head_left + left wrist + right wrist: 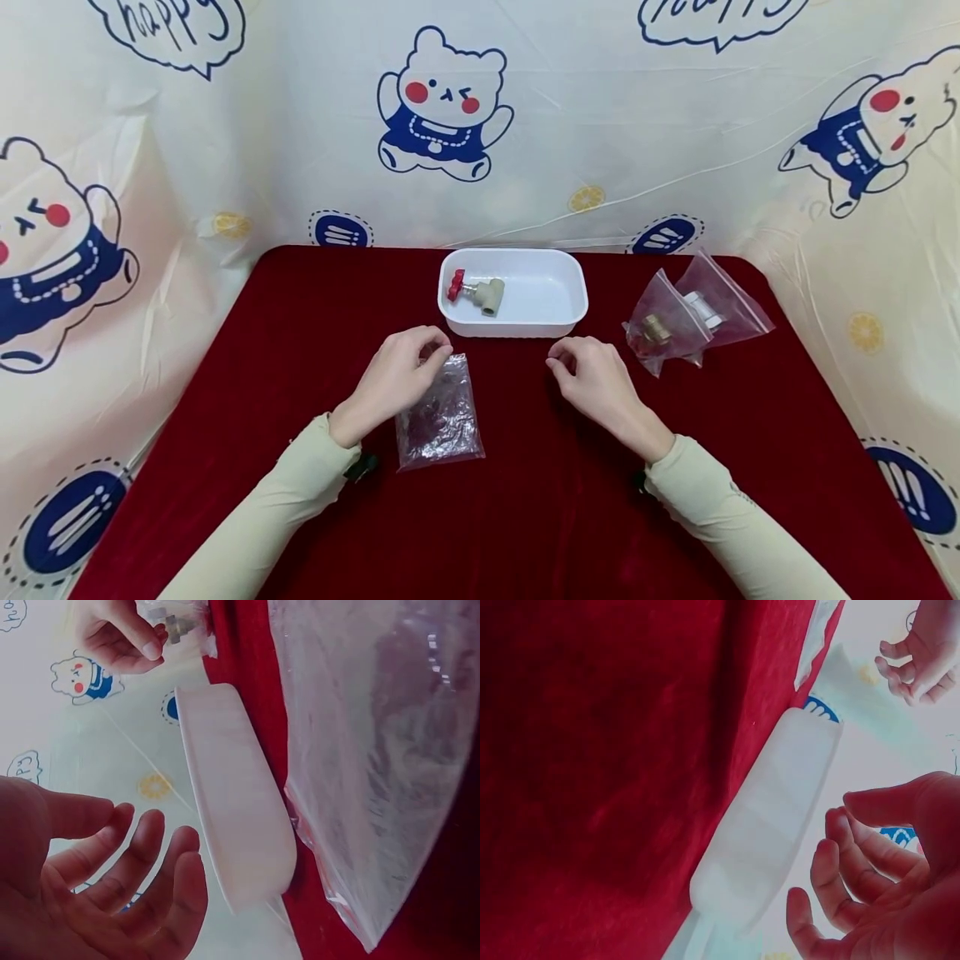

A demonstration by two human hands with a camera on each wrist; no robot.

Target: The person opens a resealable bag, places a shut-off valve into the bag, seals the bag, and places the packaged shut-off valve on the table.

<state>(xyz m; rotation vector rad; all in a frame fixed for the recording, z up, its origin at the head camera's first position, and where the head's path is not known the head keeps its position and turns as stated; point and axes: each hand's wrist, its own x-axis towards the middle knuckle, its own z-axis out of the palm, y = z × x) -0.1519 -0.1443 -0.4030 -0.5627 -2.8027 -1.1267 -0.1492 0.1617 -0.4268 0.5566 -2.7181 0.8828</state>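
Above the clear bag point(444, 427), the left hand point(393, 377) has a loose, spread grip; the right hand point(600, 385), near the white tub point(517, 328), seems the same.

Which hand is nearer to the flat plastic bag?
Left: the left hand hovers over the far end of the flat bag; the right hand is apart, to its right.

Lit evenly in the head view, glinting on the plastic bag point(446, 429); dimmer and softer in both wrist views, shadowed on the cloth point(592, 765).
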